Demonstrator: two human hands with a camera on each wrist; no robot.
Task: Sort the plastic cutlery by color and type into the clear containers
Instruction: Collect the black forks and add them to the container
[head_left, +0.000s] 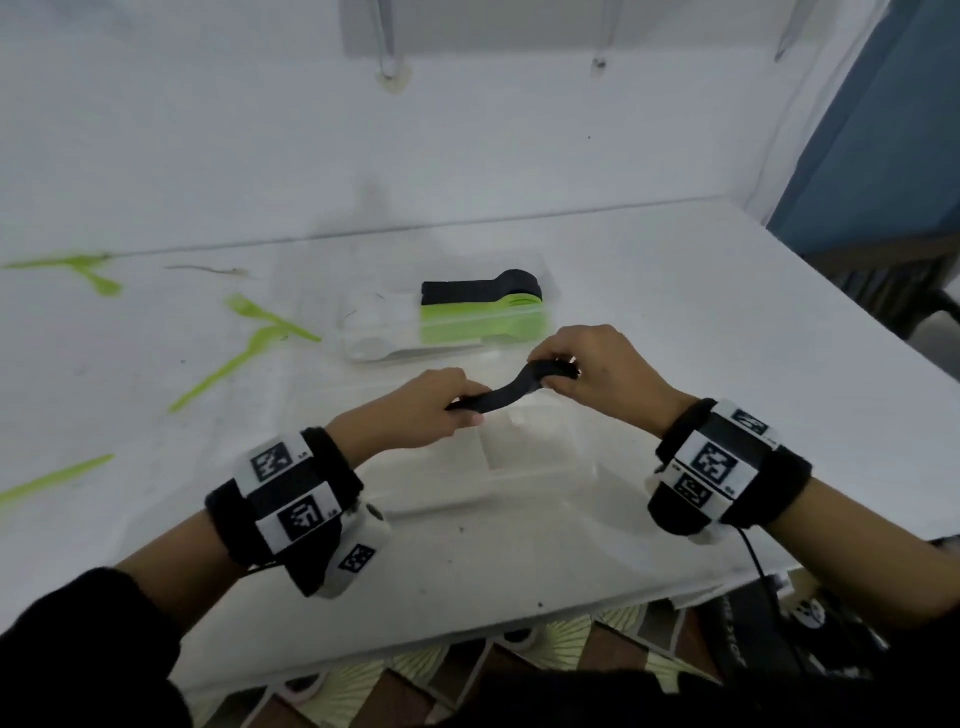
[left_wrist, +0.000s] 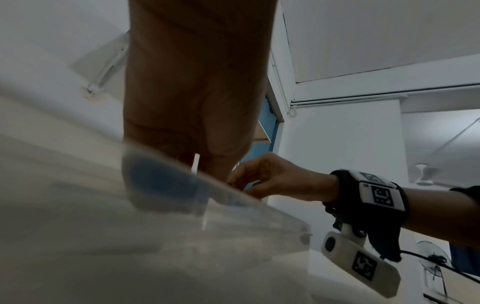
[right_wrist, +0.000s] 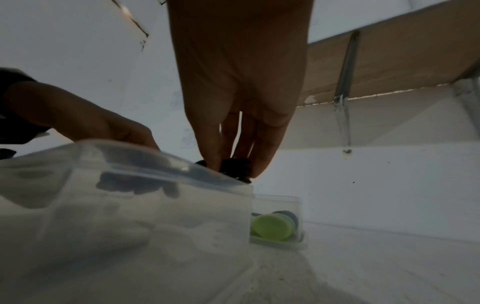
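Observation:
A curved stack of black plastic forks (head_left: 506, 393) hangs between my two hands, just above the near clear container (head_left: 540, 470). My left hand (head_left: 460, 408) pinches the handle end. My right hand (head_left: 558, 375) pinches the tined end (right_wrist: 237, 169), with its fingertips (right_wrist: 259, 164) pointing down over the container's rim (right_wrist: 166, 162). The far clear container (head_left: 519, 262) holds black spoons (head_left: 483, 287) stacked on green spoons (head_left: 480, 323), with white cutlery (head_left: 376, 325) beside them. The left wrist view shows only my left palm (left_wrist: 194, 92) and my right hand (left_wrist: 275, 179) beyond it.
Several loose green forks and knives lie on the white table at the left (head_left: 249, 353), (head_left: 83, 270), (head_left: 52, 480). A white wall stands close behind the far container. The table's front edge (head_left: 467, 639) runs below my wrists, with a cable at the right.

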